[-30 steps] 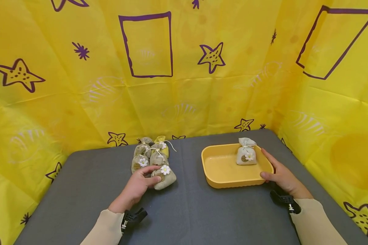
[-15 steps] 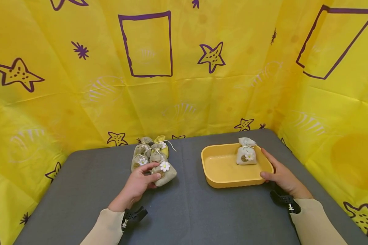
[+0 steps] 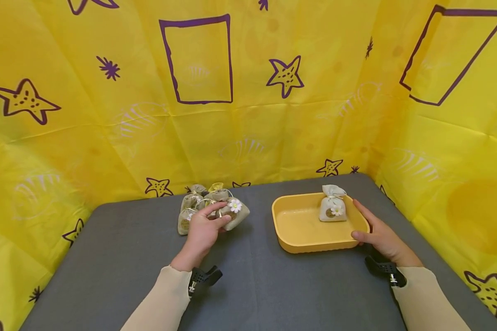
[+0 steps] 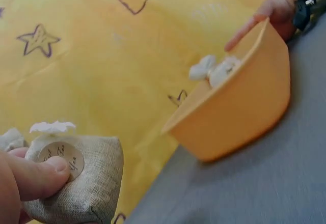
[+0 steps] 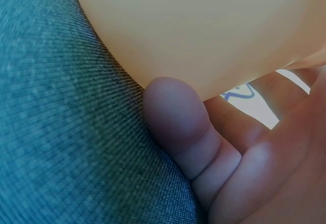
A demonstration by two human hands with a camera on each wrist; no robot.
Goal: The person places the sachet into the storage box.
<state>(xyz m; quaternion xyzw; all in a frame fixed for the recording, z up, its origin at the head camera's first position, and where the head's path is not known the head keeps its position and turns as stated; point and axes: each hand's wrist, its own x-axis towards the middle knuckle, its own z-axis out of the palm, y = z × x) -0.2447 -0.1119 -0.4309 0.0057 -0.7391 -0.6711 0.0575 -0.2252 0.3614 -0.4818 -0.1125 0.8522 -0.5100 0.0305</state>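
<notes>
My left hand point(image 3: 202, 232) pinches a small greenish-grey drawstring sachet point(image 3: 239, 219) with a white flower, its thumb over the round printed label in the left wrist view. The sachet is tilted and overlaps a cluster of similar sachets point(image 3: 184, 222), partly hidden behind the hand. On the right stands a yellow-orange tray point(image 3: 298, 226). Inside it, near the back right corner, a pale sachet point(image 3: 332, 209) with a flower sits upright. My right hand point(image 3: 383, 240) holds the tray's right end, fingers along the outer side and thumb at the front corner.
A grey cloth-covered table point(image 3: 265, 285) carries everything. Behind and to the right hangs a yellow curtain point(image 3: 248, 124) with purple stars and frames, close along the table's edges. A yellow sachet point(image 3: 216, 186) shows at the back of the cluster.
My left hand has lifted the sachet and carried it away from me and slightly right, over the cluster's right side. The right hand and the tray stay where they were.
</notes>
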